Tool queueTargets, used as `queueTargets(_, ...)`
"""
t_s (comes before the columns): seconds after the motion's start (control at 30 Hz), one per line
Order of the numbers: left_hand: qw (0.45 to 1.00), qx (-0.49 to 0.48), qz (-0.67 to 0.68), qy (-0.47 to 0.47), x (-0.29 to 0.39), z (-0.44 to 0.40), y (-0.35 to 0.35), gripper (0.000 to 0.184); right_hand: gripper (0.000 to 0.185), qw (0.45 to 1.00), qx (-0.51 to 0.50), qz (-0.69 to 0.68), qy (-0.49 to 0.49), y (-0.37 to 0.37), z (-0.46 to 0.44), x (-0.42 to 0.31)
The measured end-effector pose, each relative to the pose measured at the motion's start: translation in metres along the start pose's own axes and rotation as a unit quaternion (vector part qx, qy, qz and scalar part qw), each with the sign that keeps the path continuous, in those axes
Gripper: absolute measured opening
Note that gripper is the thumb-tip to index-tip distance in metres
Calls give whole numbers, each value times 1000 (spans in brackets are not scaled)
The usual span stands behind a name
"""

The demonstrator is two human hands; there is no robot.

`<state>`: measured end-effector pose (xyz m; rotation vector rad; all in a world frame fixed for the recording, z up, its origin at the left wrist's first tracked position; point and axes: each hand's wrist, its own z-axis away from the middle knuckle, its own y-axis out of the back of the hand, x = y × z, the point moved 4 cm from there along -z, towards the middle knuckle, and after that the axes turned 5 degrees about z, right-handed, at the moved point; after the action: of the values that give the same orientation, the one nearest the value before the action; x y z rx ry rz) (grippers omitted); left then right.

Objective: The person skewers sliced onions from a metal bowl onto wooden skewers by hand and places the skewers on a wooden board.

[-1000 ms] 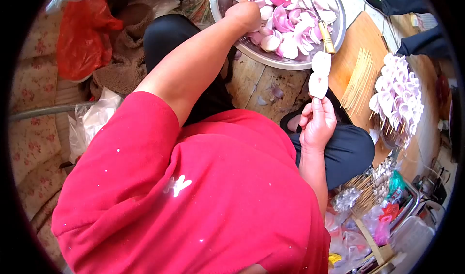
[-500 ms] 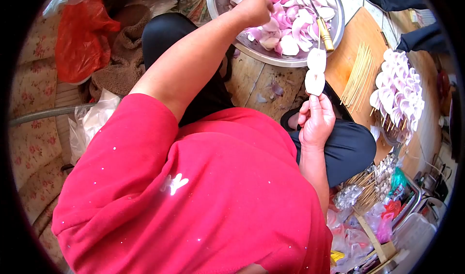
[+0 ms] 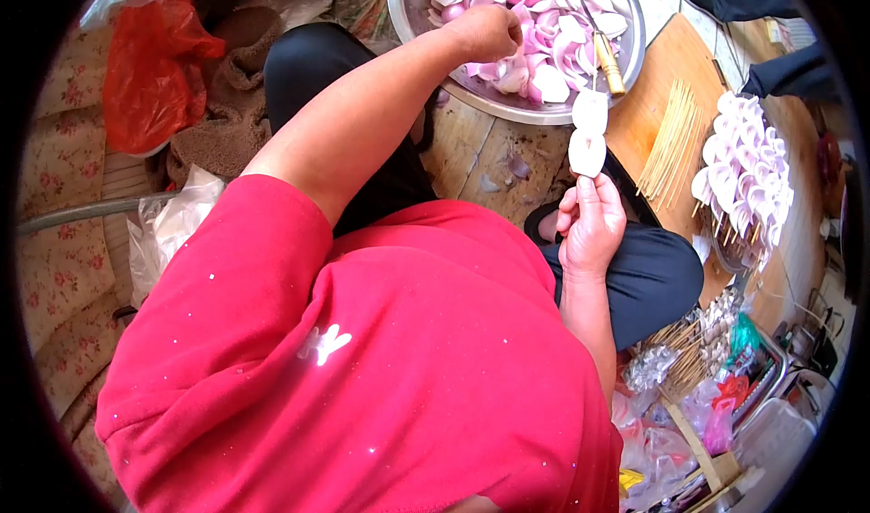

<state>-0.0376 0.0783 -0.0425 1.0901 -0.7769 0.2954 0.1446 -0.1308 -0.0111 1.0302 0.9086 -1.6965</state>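
Note:
My left hand (image 3: 489, 34) is over the near left part of a metal bowl (image 3: 517, 112) of pink and white onion pieces (image 3: 551, 82). Its fingers are curled together, and what they hold, if anything, is hidden. Upright between the thumb and fingers of my right hand (image 3: 594, 218) is a skewer (image 3: 594, 80) with two white onion pieces (image 3: 589, 132) on it, one above the other. The skewer's upper part reaches the bowl's rim. A knife with a yellowish handle (image 3: 608, 64) lies across the bowl's right side.
Bare skewers (image 3: 669, 146) lie on a wooden board (image 3: 648, 96) at the right. Beyond them stands a bunch of filled onion skewers (image 3: 745, 173). Plastic bags (image 3: 657, 450) are at the lower right, a red bag (image 3: 154, 78) at the left. Another person's legs (image 3: 766, 10) show at the upper right.
My left hand has moved right and slightly down over the bowl, and its fingers have curled in. My right hand has shifted slightly left with the skewer.

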Motion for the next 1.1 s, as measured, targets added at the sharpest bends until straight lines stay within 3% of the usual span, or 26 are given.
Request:
queueTargets(0.03, 996, 8, -91, -24, 2, 0, 0, 19, 14, 1000, 0, 1, -1, 0, 0, 0)
queueTargets(0.13, 989, 17, -147, 25, -3, 2, -1, 18, 14, 1000, -2, 2, -2, 0, -1, 1)
queueTargets(0.27, 977, 181, -4, 108, -18, -7, 32, 17, 14, 1000, 3, 1, -5, 1, 0, 1)
queueTargets(0.3, 969, 228, -7, 91, -17, -9, 45, 22, 14, 1000, 0, 3, -6, 1, 0, 2)
queueTargets(0.33, 963, 221, 63, 140, -19, -12, 54, 29, 14, 1000, -1, 3, -5, 0, 0, 2)
queueTargets(0.47, 941, 320, 82, 70, -16, -22, 88, 29, 14, 1000, -6, 5, -7, -1, -1, 2)
queueTargets(0.53, 957, 284, -35, 48, -61, -54, 77, 33, 13, 1000, -6, 13, -4, -1, -2, 1)
queueTargets(0.6, 973, 163, -107, 121, -25, -31, 65, 38, 13, 1000, -4, 12, -3, -3, -2, 0)
queueTargets(0.63, 976, 121, -141, 111, -22, -26, 53, 47, 14, 1000, -2, 18, -4, -3, -3, 1)
queueTargets(0.67, 968, 177, -154, 91, -43, -33, 30, 49, 15, 1000, -1, 25, -6, -3, -3, 2)
queueTargets(0.7, 954, 149, -243, 94, -32, -23, 14, 53, 15, 1000, -3, 22, -8, -3, -4, 3)
queueTargets(0.77, 963, 27, -246, 106, -8, -4, -7, 59, 15, 1000, -6, 24, -9, -4, -5, 3)
queueTargets(0.87, 974, 39, -213, 65, 10, 10, -34, 57, 15, 1000, -9, 26, -12, -5, -5, 3)
queueTargets(0.97, 988, -29, -150, 5, 30, 22, -39, 55, 14, 999, -16, 24, -14, -8, -6, 2)
queueTargets(1.0, 988, 24, -148, -41, 33, 27, -45, 46, 14, 999, -17, 23, -16, -8, -6, 2)
queueTargets(1.1, 977, 63, -174, -109, 39, 36, -54, 43, 14, 999, -19, 29, -14, -7, -6, 2)
